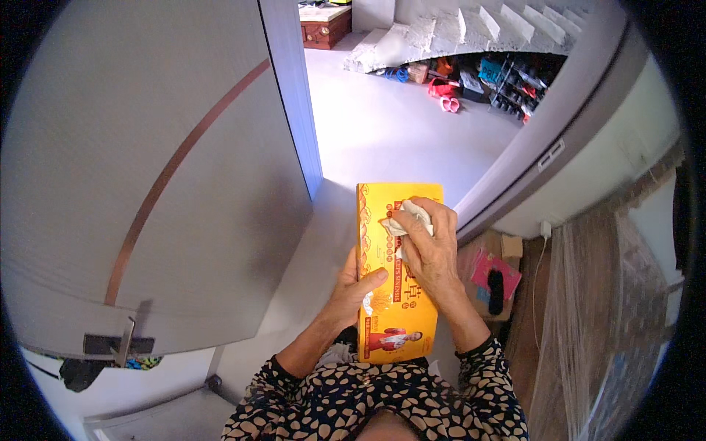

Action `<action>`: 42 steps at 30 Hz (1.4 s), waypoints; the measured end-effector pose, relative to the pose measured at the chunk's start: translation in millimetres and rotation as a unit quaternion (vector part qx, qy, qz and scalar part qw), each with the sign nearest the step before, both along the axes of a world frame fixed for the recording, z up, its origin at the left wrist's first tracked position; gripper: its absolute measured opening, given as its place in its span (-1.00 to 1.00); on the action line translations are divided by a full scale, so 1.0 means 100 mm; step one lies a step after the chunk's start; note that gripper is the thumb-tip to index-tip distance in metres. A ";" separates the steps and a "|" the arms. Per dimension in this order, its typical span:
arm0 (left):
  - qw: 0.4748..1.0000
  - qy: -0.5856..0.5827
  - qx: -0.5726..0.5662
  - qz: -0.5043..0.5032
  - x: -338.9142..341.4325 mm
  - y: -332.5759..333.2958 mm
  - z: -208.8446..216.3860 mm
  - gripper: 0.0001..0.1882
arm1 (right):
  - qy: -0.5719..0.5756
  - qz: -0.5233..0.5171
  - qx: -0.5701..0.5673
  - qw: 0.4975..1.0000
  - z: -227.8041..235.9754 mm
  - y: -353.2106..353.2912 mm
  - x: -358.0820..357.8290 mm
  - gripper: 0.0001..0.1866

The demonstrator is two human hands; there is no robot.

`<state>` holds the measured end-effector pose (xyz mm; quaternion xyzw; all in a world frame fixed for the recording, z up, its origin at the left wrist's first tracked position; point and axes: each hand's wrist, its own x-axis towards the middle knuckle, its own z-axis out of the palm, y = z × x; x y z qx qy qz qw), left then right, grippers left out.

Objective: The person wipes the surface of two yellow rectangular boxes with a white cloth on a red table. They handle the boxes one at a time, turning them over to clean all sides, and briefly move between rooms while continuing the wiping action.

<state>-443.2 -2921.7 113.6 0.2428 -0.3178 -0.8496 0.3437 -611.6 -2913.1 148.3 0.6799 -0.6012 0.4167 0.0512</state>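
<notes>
A flat yellow box (419, 320) with red print and a small picture of a person on its face is held upright in front of my body. My left hand (351, 289) grips its left edge, thumb on the front and the other fingers hidden behind. Against the upper part of the box, my right hand (434, 246) presses a crumpled white cloth (416, 217), its fingers bent around the cloth.
On the left stands a grey door (213, 198) with a metal handle (126, 342), open onto a pale floor. Beyond the doorway, shoes (445, 92) lie under a staircase (456, 37). At right, a cardboard box (504, 301) holds pink and black things beside a clear plastic sheet (562, 316).
</notes>
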 end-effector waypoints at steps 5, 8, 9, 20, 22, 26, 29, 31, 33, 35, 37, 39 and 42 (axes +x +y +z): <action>0.999 0.027 -0.010 0.019 -0.22 -0.79 -0.18 -0.41 | 0.037 0.056 -0.044 0.997 -0.25 -0.90 -0.04 -0.60; 0.999 0.003 0.017 0.036 -0.19 -1.11 -0.51 -0.37 | 0.034 0.093 -0.006 0.995 -0.36 -1.19 -0.03 -0.59; 0.999 -0.018 0.026 0.038 -0.21 -1.21 -0.59 -0.37 | 0.024 0.087 -0.004 0.996 -0.48 -1.36 -0.06 -0.61; 0.991 -0.051 0.120 0.038 -1.39 -2.74 -1.01 -0.40 | -0.021 0.138 0.087 0.986 -1.23 -2.82 -1.13 -0.56; 0.989 -0.055 0.132 0.042 -1.59 -2.97 -1.08 -0.44 | -0.001 0.152 0.090 0.984 -1.34 -2.93 -1.32 -0.55; 0.985 -0.081 0.143 0.053 -1.99 -3.46 -1.34 -0.47 | 0.035 0.154 0.132 0.979 -1.39 -3.31 -1.77 -0.52; 0.982 -0.072 0.158 0.080 -2.15 -3.68 -1.46 -0.49 | 0.046 0.151 0.104 0.982 -1.71 -3.47 -1.85 -0.49; 0.985 -0.097 0.096 0.108 -2.22 -3.77 -1.49 -0.49 | 0.025 0.178 0.095 0.979 -1.82 -3.67 -1.95 -0.46; 0.981 -0.140 0.033 0.128 -2.29 -3.97 -1.54 -0.46 | 0.019 0.191 0.080 0.978 -1.92 -3.96 -2.03 -0.44; 0.981 -0.143 0.077 0.106 -2.33 -4.37 -1.51 -0.35 | 0.028 0.176 0.049 0.983 -1.96 -4.51 -2.12 -0.42; 0.984 -0.110 0.106 0.096 -2.39 -4.74 -1.50 -0.23 | 0.014 0.181 0.043 0.982 -1.94 -4.89 -2.16 -0.41; 0.984 -0.089 0.109 0.109 -2.45 -5.06 -1.44 -0.22 | 0.011 0.193 0.055 0.980 -1.86 -5.24 -2.19 -0.41; 0.981 -0.073 0.116 0.138 -2.48 -5.41 -1.42 -0.21 | 0.009 0.232 0.083 0.969 -1.93 -5.65 -2.25 -0.43</action>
